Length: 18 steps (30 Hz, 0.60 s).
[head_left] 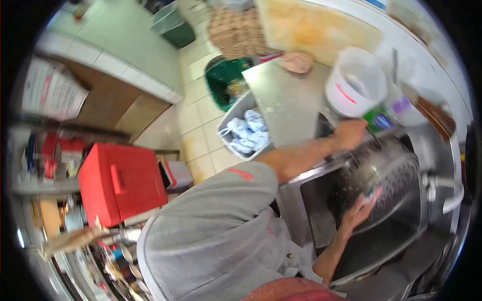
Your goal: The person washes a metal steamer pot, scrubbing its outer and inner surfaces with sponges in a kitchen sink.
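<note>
A large dark metal pan (389, 168), wet and covered in suds, lies tilted in the steel sink (314, 213). At its upper edge, my left hand (350, 133) is closed on the rim or a thin wire handle; which of these is blurred. My right hand (357, 210) presses against the sudsy surface of the pan with a small greenish scrubbing pad (370, 192) under the fingers. Most of the pad is hidden by the fingers. A white faucet (447, 193) stands at the sink's far side.
Beside the sink are a white plastic bucket (354, 85), a green packet (377, 120) and a steel counter (286, 100). A bin with blue cloths (246, 133), a green crate (223, 83) and a red cooler (125, 183) stand away from the sink.
</note>
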Each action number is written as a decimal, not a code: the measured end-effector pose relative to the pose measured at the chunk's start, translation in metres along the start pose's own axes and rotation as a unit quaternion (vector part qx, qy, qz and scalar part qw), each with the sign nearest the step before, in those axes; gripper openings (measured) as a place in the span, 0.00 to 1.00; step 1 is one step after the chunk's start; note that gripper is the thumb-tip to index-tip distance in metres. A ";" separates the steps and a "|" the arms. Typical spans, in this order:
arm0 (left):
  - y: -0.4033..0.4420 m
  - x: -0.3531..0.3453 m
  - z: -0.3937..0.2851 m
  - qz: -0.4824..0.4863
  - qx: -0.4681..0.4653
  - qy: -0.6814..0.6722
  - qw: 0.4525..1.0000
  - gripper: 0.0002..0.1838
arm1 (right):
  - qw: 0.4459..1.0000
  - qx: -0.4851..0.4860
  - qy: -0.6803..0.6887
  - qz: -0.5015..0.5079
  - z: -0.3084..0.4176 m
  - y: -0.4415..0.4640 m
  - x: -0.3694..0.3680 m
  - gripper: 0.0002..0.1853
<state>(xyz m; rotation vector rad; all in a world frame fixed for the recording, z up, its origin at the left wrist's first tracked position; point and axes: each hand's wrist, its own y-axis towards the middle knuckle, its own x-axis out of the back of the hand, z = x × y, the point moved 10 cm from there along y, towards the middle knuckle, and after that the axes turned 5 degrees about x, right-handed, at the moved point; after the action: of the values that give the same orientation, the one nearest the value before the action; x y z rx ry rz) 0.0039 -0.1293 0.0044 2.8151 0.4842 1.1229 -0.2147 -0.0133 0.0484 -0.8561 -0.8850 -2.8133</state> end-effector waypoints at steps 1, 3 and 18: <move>0.000 -0.002 0.004 0.025 0.017 -0.012 0.999 0.12 | 1.000 0.010 -0.010 0.010 -0.007 -0.005 -0.004 0.29; -0.001 -0.003 0.003 0.028 0.007 -0.008 1.000 0.12 | 0.997 0.075 0.010 0.022 -0.028 0.034 0.002 0.29; -0.005 0.006 -0.003 0.003 0.012 -0.039 0.999 0.12 | 0.997 -0.077 0.007 0.013 -0.026 -0.023 0.002 0.35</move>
<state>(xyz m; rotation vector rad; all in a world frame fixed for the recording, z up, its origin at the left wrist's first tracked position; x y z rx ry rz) 0.0046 -0.1224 0.0099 2.8697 0.4864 1.0097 -0.2346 -0.0080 0.0205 -0.8574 -0.6550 -2.8908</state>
